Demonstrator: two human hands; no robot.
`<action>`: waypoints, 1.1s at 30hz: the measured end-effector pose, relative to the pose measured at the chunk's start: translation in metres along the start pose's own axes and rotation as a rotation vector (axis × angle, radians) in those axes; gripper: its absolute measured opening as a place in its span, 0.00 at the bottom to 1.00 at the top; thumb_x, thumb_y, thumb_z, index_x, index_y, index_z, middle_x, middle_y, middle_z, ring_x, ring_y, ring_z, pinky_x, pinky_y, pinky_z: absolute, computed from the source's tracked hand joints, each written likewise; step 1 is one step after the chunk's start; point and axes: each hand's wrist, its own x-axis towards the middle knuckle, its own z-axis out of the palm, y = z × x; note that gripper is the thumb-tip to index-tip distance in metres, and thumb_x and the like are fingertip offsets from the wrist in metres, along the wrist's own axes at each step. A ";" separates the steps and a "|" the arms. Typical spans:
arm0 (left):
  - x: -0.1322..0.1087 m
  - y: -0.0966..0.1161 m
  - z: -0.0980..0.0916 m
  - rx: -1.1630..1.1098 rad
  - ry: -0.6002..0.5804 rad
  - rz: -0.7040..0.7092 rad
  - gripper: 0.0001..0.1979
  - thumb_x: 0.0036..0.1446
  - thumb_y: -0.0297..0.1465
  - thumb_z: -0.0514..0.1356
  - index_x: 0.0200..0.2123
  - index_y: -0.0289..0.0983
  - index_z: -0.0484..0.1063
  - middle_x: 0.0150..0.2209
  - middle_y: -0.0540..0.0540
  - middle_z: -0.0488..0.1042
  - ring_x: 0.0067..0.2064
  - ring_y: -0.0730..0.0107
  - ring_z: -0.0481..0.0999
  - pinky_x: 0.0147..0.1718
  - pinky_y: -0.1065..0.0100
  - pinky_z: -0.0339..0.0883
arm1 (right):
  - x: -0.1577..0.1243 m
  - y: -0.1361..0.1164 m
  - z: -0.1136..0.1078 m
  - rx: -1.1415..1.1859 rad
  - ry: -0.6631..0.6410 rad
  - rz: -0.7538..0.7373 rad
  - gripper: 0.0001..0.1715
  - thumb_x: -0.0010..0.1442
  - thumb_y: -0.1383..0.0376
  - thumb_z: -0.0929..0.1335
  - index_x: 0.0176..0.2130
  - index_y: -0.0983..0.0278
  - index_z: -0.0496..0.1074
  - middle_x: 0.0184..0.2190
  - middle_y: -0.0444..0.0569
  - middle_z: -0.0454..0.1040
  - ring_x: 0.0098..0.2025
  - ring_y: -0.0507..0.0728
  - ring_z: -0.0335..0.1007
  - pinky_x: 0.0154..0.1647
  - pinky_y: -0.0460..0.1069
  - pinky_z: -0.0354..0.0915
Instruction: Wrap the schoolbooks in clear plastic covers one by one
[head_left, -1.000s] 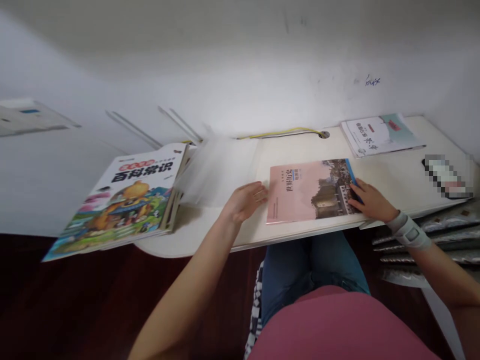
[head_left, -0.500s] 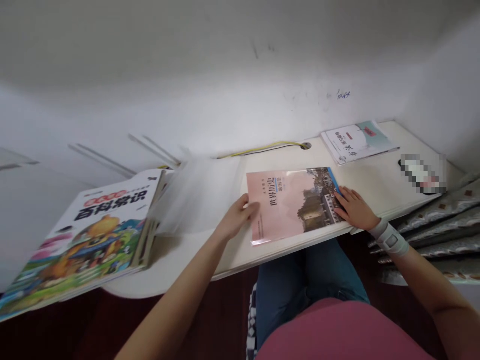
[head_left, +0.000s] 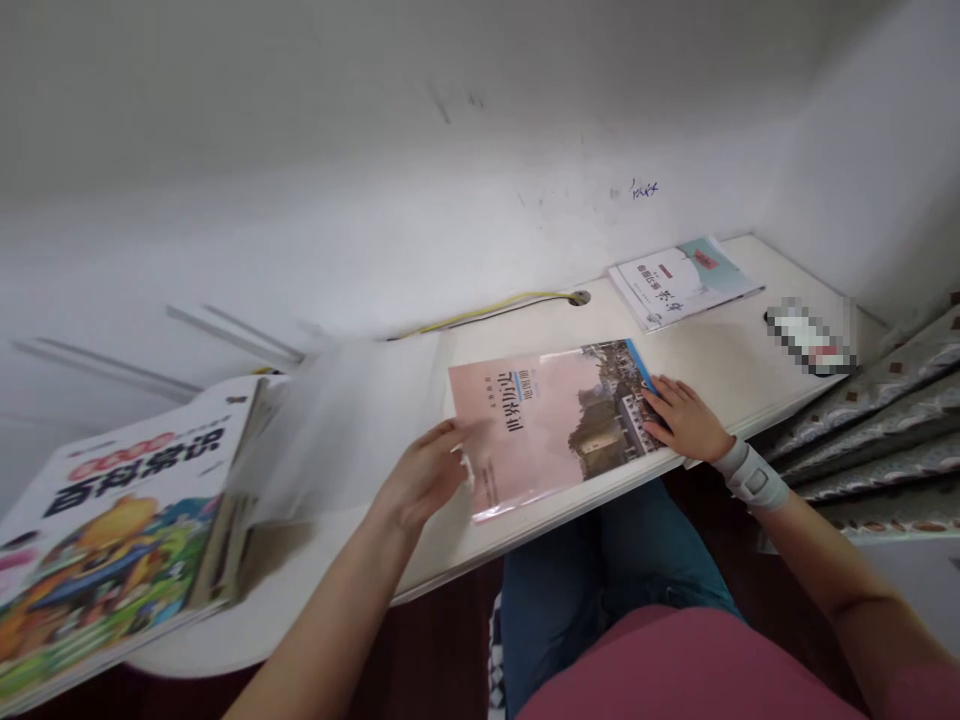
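Observation:
A pink history atlas (head_left: 532, 430) with a castle picture and a blue spine edge lies on the white desk (head_left: 420, 560). To its left spreads a clear plastic sheet (head_left: 337, 430), blurred. My left hand (head_left: 424, 475) is at the atlas's left edge with its fingers curled together. A small white bit shows at its fingertips, and I cannot make out what it is. My right hand (head_left: 686, 420), with a grey wristband, lies flat with fingers stretched over the atlas's right edge.
A stack of books with a colourful top cover (head_left: 120, 530) stands at the left. Behind right lies a white and teal booklet (head_left: 682, 280), with a blurred-out phone-like object (head_left: 810, 338) beyond it. A yellow cable (head_left: 480, 310) runs along the wall; a patterned curtain (head_left: 877, 430) hangs at right.
The view has shifted right, so things appear further left. My left hand has changed its pose at the atlas's left edge, and a white bit now shows there. My right hand stays on the right edge.

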 end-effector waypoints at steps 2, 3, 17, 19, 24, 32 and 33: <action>0.000 0.005 0.000 -0.014 0.013 -0.063 0.10 0.39 0.25 0.66 0.29 0.35 0.73 0.32 0.47 0.77 0.31 0.70 0.73 0.28 0.70 0.68 | 0.000 0.000 0.000 0.006 0.009 -0.002 0.30 0.65 0.55 0.60 0.60 0.69 0.63 0.63 0.62 0.59 0.65 0.65 0.53 0.63 0.60 0.53; 0.001 0.007 0.001 -0.005 0.022 -0.072 0.09 0.39 0.25 0.66 0.29 0.35 0.74 0.31 0.47 0.77 0.30 0.70 0.74 0.27 0.70 0.68 | 0.000 0.000 0.001 0.011 0.013 -0.002 0.30 0.65 0.55 0.60 0.60 0.69 0.63 0.63 0.62 0.59 0.65 0.65 0.53 0.63 0.60 0.53; 0.017 0.020 -0.018 -0.025 0.070 -0.249 0.05 0.47 0.22 0.61 0.28 0.35 0.74 0.30 0.44 0.76 0.31 0.67 0.76 0.29 0.68 0.72 | 0.000 -0.002 0.000 0.026 0.030 -0.005 0.30 0.64 0.56 0.61 0.59 0.70 0.64 0.63 0.63 0.59 0.65 0.65 0.53 0.63 0.60 0.53; 0.020 0.017 -0.020 0.044 0.019 -0.273 0.03 0.48 0.24 0.62 0.29 0.34 0.75 0.31 0.43 0.76 0.30 0.68 0.75 0.28 0.70 0.71 | 0.000 -0.003 -0.001 0.029 0.028 -0.005 0.30 0.64 0.56 0.61 0.59 0.70 0.64 0.63 0.63 0.59 0.65 0.65 0.53 0.63 0.60 0.53; 0.014 -0.003 -0.019 0.332 -0.171 -0.012 0.17 0.45 0.35 0.69 0.39 0.36 0.74 0.35 0.45 0.77 0.33 0.66 0.75 0.28 0.70 0.69 | 0.000 -0.003 -0.001 0.064 0.014 -0.002 0.30 0.64 0.56 0.61 0.60 0.68 0.63 0.63 0.61 0.59 0.65 0.66 0.53 0.63 0.61 0.53; 0.012 -0.011 -0.010 0.056 0.021 0.279 0.19 0.39 0.30 0.68 0.37 0.42 0.68 0.31 0.52 0.76 0.34 0.64 0.78 0.33 0.66 0.74 | -0.001 0.012 0.003 0.582 0.319 0.156 0.27 0.65 0.54 0.59 0.60 0.61 0.62 0.60 0.59 0.62 0.62 0.61 0.58 0.60 0.60 0.60; 0.017 -0.006 -0.006 0.016 0.031 0.295 0.19 0.39 0.29 0.68 0.37 0.41 0.69 0.32 0.52 0.77 0.35 0.63 0.78 0.34 0.65 0.75 | -0.002 0.013 0.003 0.649 0.389 0.220 0.25 0.66 0.55 0.58 0.58 0.61 0.63 0.57 0.58 0.66 0.59 0.60 0.63 0.58 0.58 0.63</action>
